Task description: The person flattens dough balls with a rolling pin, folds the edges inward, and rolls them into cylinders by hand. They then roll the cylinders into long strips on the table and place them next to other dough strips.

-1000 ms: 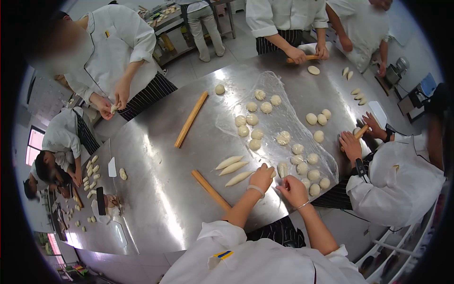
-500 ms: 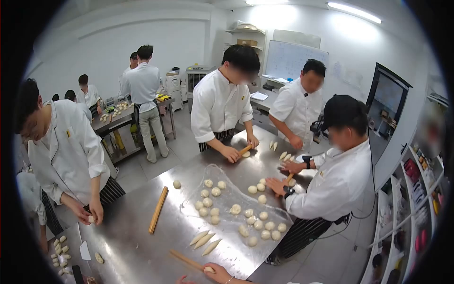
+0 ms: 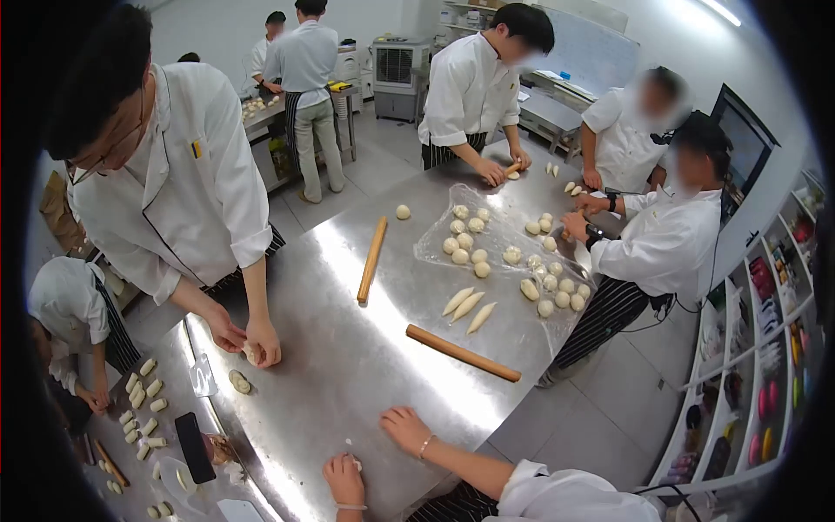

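Observation:
My right hand (image 3: 406,430), a thin bracelet at its wrist, lies palm down on the steel table (image 3: 330,396) with fingers stretched out; what is under the palm is hidden. Lower left, my left hand (image 3: 343,479) bends its fingers onto the metal, and a pale bit of dough (image 3: 357,466) shows at their edge. Beyond my right hand a wooden rolling pin (image 3: 464,353) lies loose and slanted. Tapered dough pieces (image 3: 468,305) rest side by side behind it. Round dough balls (image 3: 479,256) sit farther off, some under clear plastic film (image 3: 435,246).
A second rolling pin (image 3: 372,261) and a lone dough ball (image 3: 403,211) lie mid-table. At left, a co-worker's hands (image 3: 252,342) pinch dough. Small dough cylinders (image 3: 149,425) and a black phone (image 3: 194,447) are nearby. Other co-workers roll dough at the far end. Shelves (image 3: 765,348) stand right.
The rolling pin that was at my right hand now lies loose, away from my hands. More of my hands and forearms shows. The view has tilted down, and the co-worker at left appears larger.

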`<state>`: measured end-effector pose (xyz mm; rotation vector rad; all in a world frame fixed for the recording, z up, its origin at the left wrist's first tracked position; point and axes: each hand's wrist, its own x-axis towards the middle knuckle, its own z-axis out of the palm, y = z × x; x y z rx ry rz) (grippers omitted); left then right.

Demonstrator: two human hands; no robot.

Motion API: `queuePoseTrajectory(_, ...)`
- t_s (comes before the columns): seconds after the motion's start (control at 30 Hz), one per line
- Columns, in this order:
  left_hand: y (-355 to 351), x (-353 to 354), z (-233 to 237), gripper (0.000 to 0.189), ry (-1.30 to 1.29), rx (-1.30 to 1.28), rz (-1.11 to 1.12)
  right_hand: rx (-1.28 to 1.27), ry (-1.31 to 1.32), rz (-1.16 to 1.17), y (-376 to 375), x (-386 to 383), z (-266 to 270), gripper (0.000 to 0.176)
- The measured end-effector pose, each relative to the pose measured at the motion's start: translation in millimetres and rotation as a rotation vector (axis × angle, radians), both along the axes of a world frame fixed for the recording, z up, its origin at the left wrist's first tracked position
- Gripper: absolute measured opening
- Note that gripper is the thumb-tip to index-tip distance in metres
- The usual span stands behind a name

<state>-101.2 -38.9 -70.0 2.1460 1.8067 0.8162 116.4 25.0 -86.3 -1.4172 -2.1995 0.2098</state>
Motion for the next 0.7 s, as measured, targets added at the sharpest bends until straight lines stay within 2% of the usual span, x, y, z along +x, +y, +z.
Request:
queuePoseTrajectory(0.07, -24, 15, 2, 0.022, -0.166, -0.008, 0.023, -0.053, 0.060, -0.080, -21, 7, 7, 0.016)
queuePoseTrajectory(0.1, -24, 26, 17, 0.023, -0.134, -0.013, 0.037, -0.079, 0.072, -0.101, -45, -2, 21, 0.015)
queuePoseTrajectory(0.17, 0, 38, 4, 0.017, 0.005, 0.009, 0.039, -0.093, 0.050, -0.097, -63, -17, 26, 0.013)
queuePoseTrajectory(0.23, 25, 40, -6, 0.015, 0.127, 0.062, 0.042, -0.040, -0.027, -0.036, -35, -39, 21, 0.012)
queuePoseTrajectory(0.33, 43, 18, -16, 0.019, 0.212, 0.095, 0.058, -0.047, -0.181, 0.061, 24, -20, 18, 0.013)
queuePoseTrajectory(0.4, 25, 2, 0, 0.020, 0.177, 0.056, 0.046, -0.105, -0.173, -0.234, 32, 27, 17, 0.013)
queuePoseTrajectory(0.43, 11, 5, -4, 0.016, 0.192, 0.129, 0.024, 0.018, -0.046, -0.392, 13, 51, 17, 0.012)
queuePoseTrajectory(0.5, -27, 28, -21, 0.009, 0.208, 0.274, -0.021, -0.052, 0.041, -0.470, -33, 57, 12, 0.013)
queuePoseTrajectory(0.6, -1, 69, -2, 0.008, 0.167, 0.055, -0.071, -0.030, 0.095, -0.198, -64, -9, -11, 0.017)
queuePoseTrajectory(0.63, 15, 73, -1, 0.010, 0.156, 0.087, -0.039, 0.009, 0.099, -0.057, -53, -26, -16, 0.019)
queuePoseTrajectory(0.7, 48, 58, -8, 0.014, 0.140, 0.144, 0.041, -0.117, 0.039, 0.117, -8, -24, 6, 0.024)
